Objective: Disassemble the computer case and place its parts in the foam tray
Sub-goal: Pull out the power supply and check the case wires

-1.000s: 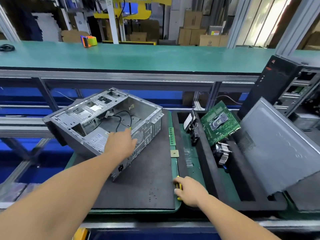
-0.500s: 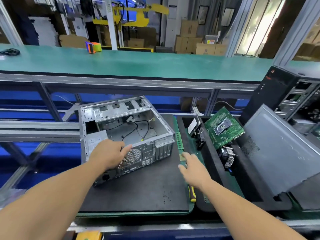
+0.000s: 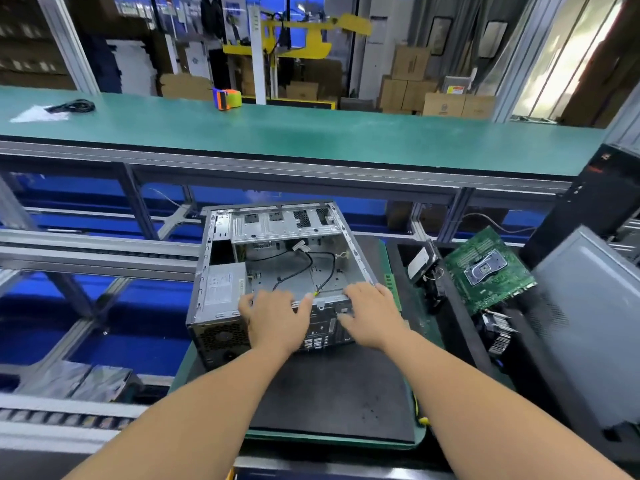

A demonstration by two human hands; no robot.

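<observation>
**A:** What sits in front of you?

**B:** Your green workbench (image 3: 311,140) runs across at twelve o'clock. Below it, the open computer case (image 3: 277,265) lies on its side on the black mat (image 3: 329,393), rear panel toward you. At three o'clock the black foam tray (image 3: 460,327) holds the green motherboard (image 3: 488,268), with a heatsink (image 3: 495,330) at its five o'clock; a grey side panel (image 3: 588,317) leans further right.

**A:** And your hands?

**B:** Your left hand (image 3: 277,317) lies on the case's near top edge, fingers curled over the rim. Your right hand (image 3: 372,315) grips the same edge at the right corner, thumb down the rear panel.

**A:** Anything smaller?

**B:** A yellow-handled screwdriver (image 3: 420,415) lies at the mat's five o'clock corner.
</observation>
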